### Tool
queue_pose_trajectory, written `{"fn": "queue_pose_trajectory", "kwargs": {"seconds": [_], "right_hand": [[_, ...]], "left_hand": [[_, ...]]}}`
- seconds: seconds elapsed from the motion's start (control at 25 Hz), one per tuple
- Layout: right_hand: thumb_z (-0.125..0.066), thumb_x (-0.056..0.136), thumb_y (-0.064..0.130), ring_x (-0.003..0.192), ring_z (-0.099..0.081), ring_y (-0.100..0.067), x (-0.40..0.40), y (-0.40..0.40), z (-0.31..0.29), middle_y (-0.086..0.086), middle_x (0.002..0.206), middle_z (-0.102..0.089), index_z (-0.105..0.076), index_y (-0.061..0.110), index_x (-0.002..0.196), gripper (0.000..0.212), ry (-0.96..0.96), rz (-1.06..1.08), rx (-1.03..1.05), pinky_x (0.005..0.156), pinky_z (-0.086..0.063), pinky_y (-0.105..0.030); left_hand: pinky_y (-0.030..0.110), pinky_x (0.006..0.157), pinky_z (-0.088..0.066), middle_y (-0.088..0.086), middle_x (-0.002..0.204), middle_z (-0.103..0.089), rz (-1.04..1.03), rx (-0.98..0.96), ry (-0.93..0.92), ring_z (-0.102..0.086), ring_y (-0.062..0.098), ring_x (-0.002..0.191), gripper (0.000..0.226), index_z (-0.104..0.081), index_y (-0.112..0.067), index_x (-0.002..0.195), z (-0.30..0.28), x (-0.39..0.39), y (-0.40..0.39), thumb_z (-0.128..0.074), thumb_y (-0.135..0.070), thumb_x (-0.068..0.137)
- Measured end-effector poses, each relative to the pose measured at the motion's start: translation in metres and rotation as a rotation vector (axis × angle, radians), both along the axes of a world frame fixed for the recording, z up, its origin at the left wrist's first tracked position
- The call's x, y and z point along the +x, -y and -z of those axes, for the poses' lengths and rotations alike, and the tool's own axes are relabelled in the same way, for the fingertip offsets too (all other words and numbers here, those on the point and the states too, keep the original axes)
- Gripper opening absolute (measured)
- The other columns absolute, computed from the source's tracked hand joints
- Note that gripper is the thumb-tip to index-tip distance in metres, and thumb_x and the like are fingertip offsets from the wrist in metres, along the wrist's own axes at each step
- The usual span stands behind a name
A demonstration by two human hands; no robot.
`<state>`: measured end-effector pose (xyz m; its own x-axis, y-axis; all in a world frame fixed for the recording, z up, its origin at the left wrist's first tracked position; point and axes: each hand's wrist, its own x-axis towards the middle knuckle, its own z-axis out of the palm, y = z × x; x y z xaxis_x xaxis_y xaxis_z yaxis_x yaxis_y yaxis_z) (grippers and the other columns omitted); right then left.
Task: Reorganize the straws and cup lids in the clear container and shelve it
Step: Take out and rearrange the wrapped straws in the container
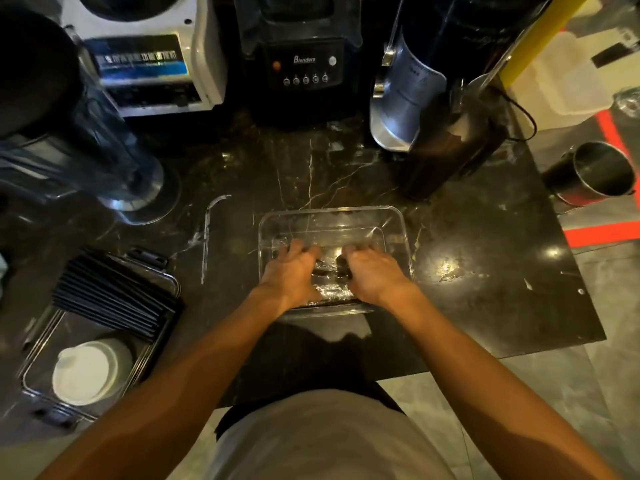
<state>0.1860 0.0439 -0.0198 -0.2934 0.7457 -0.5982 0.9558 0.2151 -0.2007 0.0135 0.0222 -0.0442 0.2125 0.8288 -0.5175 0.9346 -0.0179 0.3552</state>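
Plastic, thin and slick: we'd lift the container (398, 223) by its long rims. Left hand (294, 271) and right hand (372, 271) curl inside; grasp unclear.

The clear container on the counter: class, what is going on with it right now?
A person has both hands, left hand and right hand, inside the clear container on the dark counter, gathering something small and dark. The black straws and white cup lids sit in a second container to the left, untouched.
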Motion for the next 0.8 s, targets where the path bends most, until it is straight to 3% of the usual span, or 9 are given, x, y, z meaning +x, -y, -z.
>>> {"fn": "queue_pose_trajectory", "kwargs": {"seconds": [0.12, 0.2, 0.32, 0.4, 0.48, 0.6, 0.72, 0.8], "right_hand": [[-0.068, 0.095, 0.019, 0.122, -0.058, -0.027, 0.003, -0.003, 0.005, -0.006, 0.121, -0.064, -0.062, 0.016, 0.118, 0.024, 0.003, -0.002, -0.022, 0.107, -0.044, -0.044], [-0.068, 0.095, 0.020, 0.117, -0.059, -0.027, 0.007, -0.007, 0.005, -0.005, 0.117, -0.064, -0.064, 0.015, 0.113, 0.019, -0.004, 0.005, -0.035, 0.102, -0.047, -0.042], [-0.064, 0.095, 0.016, 0.110, -0.060, -0.025, 0.014, -0.012, 0.002, -0.001, 0.107, -0.059, -0.059, 0.018, 0.109, 0.015, -0.063, 0.060, -0.036, 0.088, -0.046, -0.037], [-0.062, 0.098, 0.016, 0.105, -0.061, -0.023, 0.019, -0.016, -0.001, 0.000, 0.107, -0.061, -0.061, 0.022, 0.108, 0.012, -0.126, 0.097, -0.024, 0.087, -0.049, -0.037], [-0.063, 0.100, 0.021, 0.091, -0.063, -0.015, 0.024, -0.020, -0.006, 0.006, 0.097, -0.065, -0.062, 0.028, 0.093, 0.010, -0.214, 0.140, -0.015, 0.073, -0.049, -0.032], [-0.063, 0.102, 0.029, 0.071, -0.063, -0.007, 0.028, -0.026, -0.022, 0.010, 0.079, -0.067, -0.065, 0.031, 0.082, 0.020, -0.359, 0.232, -0.006, 0.057, -0.042, -0.026], [-0.059, 0.103, 0.026, 0.076, -0.068, -0.017, 0.032, -0.032, -0.032, 0.003, 0.080, -0.071, -0.066, 0.026, 0.091, 0.014, -0.455, 0.315, 0.034, 0.067, -0.053, -0.041], [-0.055, 0.103, 0.023, 0.078, -0.070, -0.023, 0.035, -0.031, -0.033, -0.002, 0.083, -0.072, -0.063, 0.022, 0.094, 0.012, -0.440, 0.353, 0.056, 0.072, -0.057, -0.047]], "left_hand": [[0.039, 0.095, -0.056, 0.006, 0.137, -0.054, -0.022, -0.001, 0.049, -0.063, 0.024, 0.114, 0.062, -0.052, -0.024, 0.138, 0.001, -0.001, -0.003, -0.082, -0.031, 0.084], [0.030, 0.081, -0.053, 0.001, 0.112, -0.064, -0.042, -0.007, 0.068, -0.065, 0.018, 0.095, 0.046, -0.058, -0.023, 0.131, 0.001, -0.003, -0.005, -0.076, -0.033, 0.090], [0.030, 0.077, -0.053, -0.007, 0.089, -0.062, -0.120, -0.023, 0.172, -0.067, 0.017, 0.087, 0.023, -0.064, -0.023, 0.118, 0.000, -0.001, -0.005, -0.069, -0.028, 0.096], [0.030, 0.071, -0.057, -0.008, 0.083, -0.064, -0.188, -0.027, 0.248, -0.066, 0.014, 0.075, 0.015, -0.067, -0.023, 0.113, -0.003, -0.001, -0.007, -0.067, -0.027, 0.098], [0.027, 0.060, -0.057, -0.005, 0.086, -0.067, -0.259, -0.033, 0.334, -0.068, 0.013, 0.068, 0.006, -0.066, -0.024, 0.105, -0.005, -0.004, -0.011, -0.065, -0.026, 0.099], [0.026, 0.061, -0.056, 0.002, 0.091, -0.069, -0.353, -0.072, 0.499, -0.067, 0.013, 0.072, 0.011, -0.061, -0.020, 0.111, -0.008, -0.007, -0.019, -0.063, -0.022, 0.101], [0.027, 0.066, -0.058, 0.005, 0.087, -0.071, -0.457, -0.075, 0.604, -0.067, 0.010, 0.072, 0.034, -0.051, -0.013, 0.131, -0.010, -0.007, -0.022, -0.065, -0.014, 0.100], [0.034, 0.076, -0.058, -0.001, 0.083, -0.069, -0.494, -0.055, 0.581, -0.066, 0.013, 0.075, 0.031, -0.054, -0.016, 0.127, -0.009, -0.006, -0.021, -0.065, -0.012, 0.098]]}}
